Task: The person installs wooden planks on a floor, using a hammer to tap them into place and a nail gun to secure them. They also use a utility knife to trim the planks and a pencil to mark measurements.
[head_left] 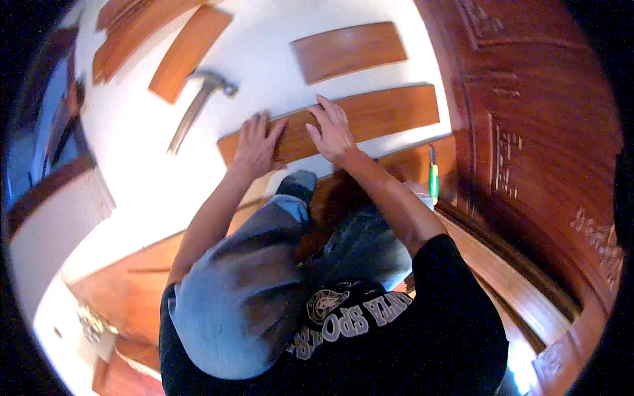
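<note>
- Both hands flat on one long wood plank [370,113]: left hand [254,142] presses near its left end, right hand [332,129] just right of it, near mid-length. Fingers spread, palms down: pressing, nothing clasped.
- Plank lies on the white underlay [264,59], its near edge just ahead of the laid floor boards [403,165] under the person's knees. Can't tell whether the joint is seated; hands and forearms cover part of the seam.
- Progress, judging by the layout: laid boards cover the area behind the hands, white underlay is bare ahead of them. So a good part is done and a wide strip is left.
- Beyond the fingertips: one shorter plank [349,51], loose, well apart from the pressed one.
- Left of the left hand: claw hammer [198,105] lying untouched; further out, more loose planks [188,53].
- Right of the right hand: green-handled tool [433,178] on the laid boards, near the carved wooden door [528,132].
</note>
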`<state>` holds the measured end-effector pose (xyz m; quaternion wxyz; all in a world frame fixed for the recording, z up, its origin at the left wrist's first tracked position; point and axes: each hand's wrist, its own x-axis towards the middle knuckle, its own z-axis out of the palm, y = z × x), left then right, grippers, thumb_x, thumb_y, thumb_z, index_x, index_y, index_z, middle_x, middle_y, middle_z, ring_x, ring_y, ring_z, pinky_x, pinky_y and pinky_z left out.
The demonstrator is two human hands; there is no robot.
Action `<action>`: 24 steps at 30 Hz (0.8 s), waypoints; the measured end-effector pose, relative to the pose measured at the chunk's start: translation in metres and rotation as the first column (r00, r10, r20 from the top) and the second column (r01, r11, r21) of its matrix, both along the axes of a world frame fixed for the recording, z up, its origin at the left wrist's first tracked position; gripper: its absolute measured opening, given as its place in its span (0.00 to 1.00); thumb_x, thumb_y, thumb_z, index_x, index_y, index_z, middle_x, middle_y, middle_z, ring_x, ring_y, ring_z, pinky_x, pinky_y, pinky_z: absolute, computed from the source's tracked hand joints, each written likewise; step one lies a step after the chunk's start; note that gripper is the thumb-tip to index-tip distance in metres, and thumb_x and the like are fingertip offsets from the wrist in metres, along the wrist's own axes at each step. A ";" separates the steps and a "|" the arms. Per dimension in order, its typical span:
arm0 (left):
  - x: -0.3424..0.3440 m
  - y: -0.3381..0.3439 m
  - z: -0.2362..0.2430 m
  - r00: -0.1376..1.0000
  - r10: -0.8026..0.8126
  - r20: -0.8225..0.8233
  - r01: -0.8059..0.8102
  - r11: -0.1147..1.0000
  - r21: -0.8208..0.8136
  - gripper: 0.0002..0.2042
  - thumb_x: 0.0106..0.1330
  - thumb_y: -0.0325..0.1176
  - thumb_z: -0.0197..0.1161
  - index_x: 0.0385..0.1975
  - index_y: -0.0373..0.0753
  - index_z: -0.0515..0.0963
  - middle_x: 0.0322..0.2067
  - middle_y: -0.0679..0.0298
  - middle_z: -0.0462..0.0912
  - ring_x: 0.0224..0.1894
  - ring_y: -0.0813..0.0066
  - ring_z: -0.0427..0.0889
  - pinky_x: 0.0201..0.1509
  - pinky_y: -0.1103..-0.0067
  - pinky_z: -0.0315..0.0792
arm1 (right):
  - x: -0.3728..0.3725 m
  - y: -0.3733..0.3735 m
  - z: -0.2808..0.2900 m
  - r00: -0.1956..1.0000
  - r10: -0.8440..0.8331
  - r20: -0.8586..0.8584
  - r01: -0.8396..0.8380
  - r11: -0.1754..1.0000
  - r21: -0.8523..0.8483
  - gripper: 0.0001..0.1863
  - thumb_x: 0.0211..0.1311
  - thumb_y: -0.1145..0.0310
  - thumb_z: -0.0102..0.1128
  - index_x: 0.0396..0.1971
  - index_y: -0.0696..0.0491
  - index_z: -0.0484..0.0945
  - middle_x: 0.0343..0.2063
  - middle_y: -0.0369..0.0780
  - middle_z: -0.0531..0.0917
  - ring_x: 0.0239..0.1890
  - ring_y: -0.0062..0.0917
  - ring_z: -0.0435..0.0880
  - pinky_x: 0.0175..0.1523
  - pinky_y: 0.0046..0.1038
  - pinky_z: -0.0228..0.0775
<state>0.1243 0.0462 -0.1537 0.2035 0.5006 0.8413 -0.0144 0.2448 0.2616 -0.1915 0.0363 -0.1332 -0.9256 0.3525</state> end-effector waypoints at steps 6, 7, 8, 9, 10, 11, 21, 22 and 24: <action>0.006 -0.035 0.004 0.995 0.080 0.056 -0.077 0.995 -0.056 0.55 0.48 0.52 0.79 0.78 0.50 0.56 0.73 0.41 0.57 0.75 0.39 0.57 0.76 0.50 0.55 | 0.163 0.143 0.040 0.914 -0.398 0.077 0.279 0.755 0.594 0.27 0.65 0.62 0.64 0.60 0.60 0.75 0.62 0.56 0.76 0.66 0.52 0.73 0.72 0.46 0.64; 0.008 -0.056 0.009 0.993 0.104 0.048 -0.100 0.992 -0.075 0.54 0.47 0.51 0.79 0.77 0.51 0.58 0.72 0.41 0.57 0.75 0.39 0.57 0.77 0.49 0.54 | 0.189 0.159 0.052 0.825 -0.524 0.213 0.316 0.740 0.594 0.27 0.64 0.61 0.65 0.59 0.60 0.75 0.60 0.57 0.77 0.64 0.53 0.75 0.70 0.47 0.66; 0.004 -0.081 0.008 0.992 0.113 0.048 -0.107 0.989 -0.101 0.55 0.46 0.51 0.80 0.77 0.52 0.58 0.72 0.40 0.56 0.75 0.39 0.56 0.77 0.49 0.53 | 0.208 0.169 0.067 0.682 -0.619 0.389 0.357 0.747 0.561 0.28 0.63 0.59 0.66 0.58 0.59 0.75 0.59 0.57 0.78 0.62 0.54 0.76 0.68 0.47 0.68; 0.002 -0.116 -0.010 0.992 0.128 0.006 -0.127 0.988 -0.088 0.55 0.46 0.50 0.80 0.78 0.53 0.57 0.72 0.41 0.56 0.76 0.40 0.56 0.78 0.49 0.53 | 0.227 0.174 0.076 0.511 -0.666 0.543 0.398 0.743 0.537 0.28 0.62 0.58 0.67 0.57 0.59 0.75 0.57 0.57 0.78 0.61 0.55 0.78 0.66 0.48 0.70; -0.003 -0.130 0.002 0.986 0.159 0.044 -0.146 0.966 -0.215 0.56 0.46 0.49 0.79 0.78 0.55 0.54 0.74 0.41 0.54 0.77 0.42 0.54 0.78 0.49 0.52 | 0.247 0.176 0.078 0.428 -0.633 0.645 0.406 0.773 0.488 0.28 0.62 0.56 0.68 0.56 0.59 0.75 0.56 0.58 0.79 0.59 0.55 0.79 0.64 0.49 0.72; -0.009 -0.162 -0.011 0.988 0.156 0.005 -0.151 0.962 -0.226 0.57 0.46 0.48 0.80 0.79 0.56 0.52 0.75 0.41 0.52 0.78 0.42 0.53 0.78 0.49 0.52 | 0.266 0.177 0.070 0.384 -0.583 0.716 0.403 0.803 0.438 0.29 0.61 0.56 0.68 0.56 0.59 0.75 0.55 0.58 0.80 0.57 0.56 0.80 0.62 0.50 0.73; -0.038 -0.239 -0.008 0.953 0.261 -0.155 -0.303 0.853 -0.425 0.50 0.58 0.42 0.76 0.79 0.46 0.51 0.75 0.46 0.55 0.76 0.47 0.60 0.74 0.48 0.57 | 0.251 0.163 0.059 0.679 -0.591 0.435 0.415 0.798 0.437 0.25 0.60 0.60 0.71 0.52 0.57 0.76 0.37 0.53 0.86 0.44 0.51 0.86 0.51 0.48 0.79; -0.033 -0.207 -0.002 0.969 0.178 -0.171 -0.224 0.926 -0.303 0.45 0.58 0.40 0.76 0.75 0.44 0.59 0.72 0.47 0.62 0.73 0.48 0.64 0.73 0.49 0.59 | 0.235 0.163 0.063 0.783 -0.542 0.306 0.404 0.817 0.412 0.25 0.61 0.60 0.71 0.53 0.57 0.75 0.35 0.52 0.85 0.41 0.50 0.87 0.50 0.47 0.79; -0.015 -0.145 -0.001 0.982 0.186 -0.035 -0.187 0.982 -0.019 0.40 0.58 0.33 0.73 0.72 0.44 0.63 0.68 0.53 0.68 0.71 0.52 0.67 0.74 0.55 0.59 | 0.172 0.140 0.085 0.734 -0.502 0.457 0.532 0.843 0.071 0.26 0.65 0.59 0.70 0.55 0.57 0.72 0.45 0.53 0.85 0.47 0.50 0.86 0.53 0.44 0.79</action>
